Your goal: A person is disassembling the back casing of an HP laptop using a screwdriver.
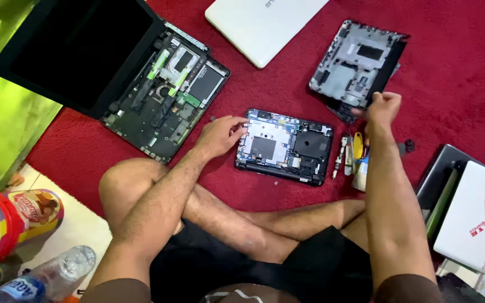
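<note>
at the far left a large black laptop (pixel 113 67) lies opened flat on the red carpet (pixel 456 73), its keyboard cover gone so the boards, green strips and cooling parts face up; spread like this, everything inside is in reach. near left, off the carpet, stand a red-lidded snack tub (pixel 7 224) and a plastic water bottle (pixel 40 278), kept away from the open electronics.

the person sits cross-legged, and the left hand (pixel 220 134) rests at the left edge of the small opened laptop base (pixel 284 147), fingers loosely spread against its rim and not closed round anything, seemingly to keep it from sliding. that base lies in the middle of the carpet just beyond the knees, bottom cover off: a silver shield plate at centre, a blue-edged board around it, a dark round fan housing on the right, a black hinge bar along the near edge.

beyond it lies a closed white laptop (pixel 262 25). right of the base, small tools and a yellow-handled piece (pixel 357 147) lie in a row, near at hand.

the right hand (pixel 383 109) pinches the near edge of the grey bottom cover (pixel 357 62), its grip clamped on it and tilting it up off the carpet; whether the dark strip at its right side is a separate part i cannot tell. at the far right more laptops are stacked, a white one (pixel 475 216) on top.
</note>
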